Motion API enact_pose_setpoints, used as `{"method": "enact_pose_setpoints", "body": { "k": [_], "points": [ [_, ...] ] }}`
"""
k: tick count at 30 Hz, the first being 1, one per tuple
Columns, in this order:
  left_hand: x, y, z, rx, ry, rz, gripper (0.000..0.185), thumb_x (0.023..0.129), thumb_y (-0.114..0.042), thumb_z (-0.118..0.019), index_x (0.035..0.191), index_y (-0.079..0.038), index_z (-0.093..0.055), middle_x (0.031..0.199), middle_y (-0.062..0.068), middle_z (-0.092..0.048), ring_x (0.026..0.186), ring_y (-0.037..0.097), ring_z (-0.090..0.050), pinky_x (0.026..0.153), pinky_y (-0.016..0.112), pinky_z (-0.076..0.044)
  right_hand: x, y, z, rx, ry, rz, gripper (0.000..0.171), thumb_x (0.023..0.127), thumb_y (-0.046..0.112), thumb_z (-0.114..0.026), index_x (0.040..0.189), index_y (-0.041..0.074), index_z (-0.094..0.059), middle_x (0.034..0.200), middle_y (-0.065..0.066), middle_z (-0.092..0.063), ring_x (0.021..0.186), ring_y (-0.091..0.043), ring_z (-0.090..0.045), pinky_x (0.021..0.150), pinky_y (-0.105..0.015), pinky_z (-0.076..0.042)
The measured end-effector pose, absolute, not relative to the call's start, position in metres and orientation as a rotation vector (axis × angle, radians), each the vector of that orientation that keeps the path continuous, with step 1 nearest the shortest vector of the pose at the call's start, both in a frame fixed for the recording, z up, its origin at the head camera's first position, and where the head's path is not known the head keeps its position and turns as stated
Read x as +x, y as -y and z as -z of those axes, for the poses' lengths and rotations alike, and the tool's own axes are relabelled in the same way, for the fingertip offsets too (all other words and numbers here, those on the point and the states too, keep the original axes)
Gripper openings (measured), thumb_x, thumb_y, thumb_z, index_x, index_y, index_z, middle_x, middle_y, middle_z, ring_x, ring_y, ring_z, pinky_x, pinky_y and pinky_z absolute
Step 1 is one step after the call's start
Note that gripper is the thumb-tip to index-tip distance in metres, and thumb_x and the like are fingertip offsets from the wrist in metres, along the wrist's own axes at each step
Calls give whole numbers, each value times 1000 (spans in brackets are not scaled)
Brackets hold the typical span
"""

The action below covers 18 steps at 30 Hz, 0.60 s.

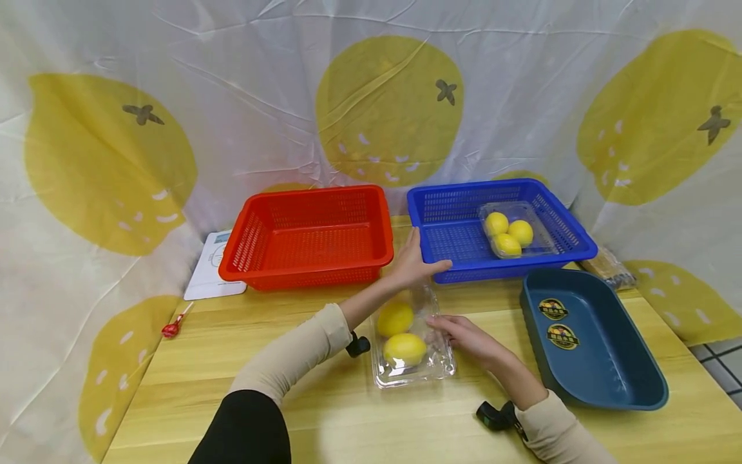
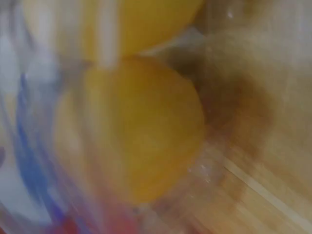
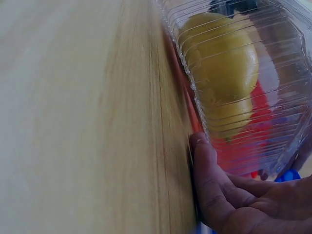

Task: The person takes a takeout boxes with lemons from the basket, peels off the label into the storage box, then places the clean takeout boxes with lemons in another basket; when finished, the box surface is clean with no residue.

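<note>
A clear plastic box [image 1: 438, 370] stands on the table in front of the person, with yellow lemons [image 1: 404, 349] inside; two show in the head view. My right hand [image 1: 466, 335] holds the box by its right side, and in the right wrist view its fingers [image 3: 204, 161] are at the ribbed plastic edge. Stretched across the far end of the box, my left hand [image 1: 410, 263] has its fingers and thumb spread, close to the blue basket. Its forearm hides part of the box. Blurred lemons [image 2: 141, 131] behind plastic fill the left wrist view.
A red basket [image 1: 307, 280] stands at the back left. The blue basket [image 1: 481, 274] beside it holds another clear box with three lemons [image 1: 507, 243]. At right is a dark teal tray [image 1: 603, 341] with two round stickers. A lollipop [image 1: 171, 329] and white card [image 1: 203, 274] lie left.
</note>
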<state>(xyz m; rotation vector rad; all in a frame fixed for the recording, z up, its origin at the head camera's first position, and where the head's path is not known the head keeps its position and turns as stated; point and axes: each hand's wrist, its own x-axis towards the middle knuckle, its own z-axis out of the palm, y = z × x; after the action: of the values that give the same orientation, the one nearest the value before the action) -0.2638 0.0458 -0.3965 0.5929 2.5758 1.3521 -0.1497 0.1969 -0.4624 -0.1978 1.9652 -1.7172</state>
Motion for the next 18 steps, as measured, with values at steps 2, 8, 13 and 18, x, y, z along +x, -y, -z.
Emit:
{"method": "enact_pose_setpoints", "body": {
  "k": [2,8,13,18],
  "points": [
    [-267,-46,399,596,-2580,-1341,106,81,-45,-73,157,-9,-9,161,12,-22,141,30,-38,116,45,-36,-149,-196,463,-201,-1965,1719,52,102,37,-43,118,-12,-50,97,-9,-70,95,-18,-66,88,-31,-49],
    [-273,-48,409,606,-2611,-1242,114,81,-51,-71,157,-7,1,166,11,-1,150,32,-21,120,47,-26,-148,-195,464,-184,-1969,1721,54,102,38,-43,121,-12,-50,97,-8,-71,92,-18,-66,88,-31,-49],
    [-274,-52,413,583,-2600,-1199,116,81,-53,-71,156,-5,3,165,10,9,152,31,-14,121,47,-23,-148,-195,463,-172,-1962,1721,58,102,39,-44,128,-13,-47,100,-8,-71,93,-17,-65,89,-30,-48],
    [-273,-55,413,546,-2578,-1234,115,81,-51,-73,156,-3,-1,165,8,13,152,29,-13,121,45,-23,-149,-196,462,-180,-1963,1718,58,102,39,-43,126,-14,-49,99,-7,-71,94,-16,-65,90,-30,-47]
  ]
}}
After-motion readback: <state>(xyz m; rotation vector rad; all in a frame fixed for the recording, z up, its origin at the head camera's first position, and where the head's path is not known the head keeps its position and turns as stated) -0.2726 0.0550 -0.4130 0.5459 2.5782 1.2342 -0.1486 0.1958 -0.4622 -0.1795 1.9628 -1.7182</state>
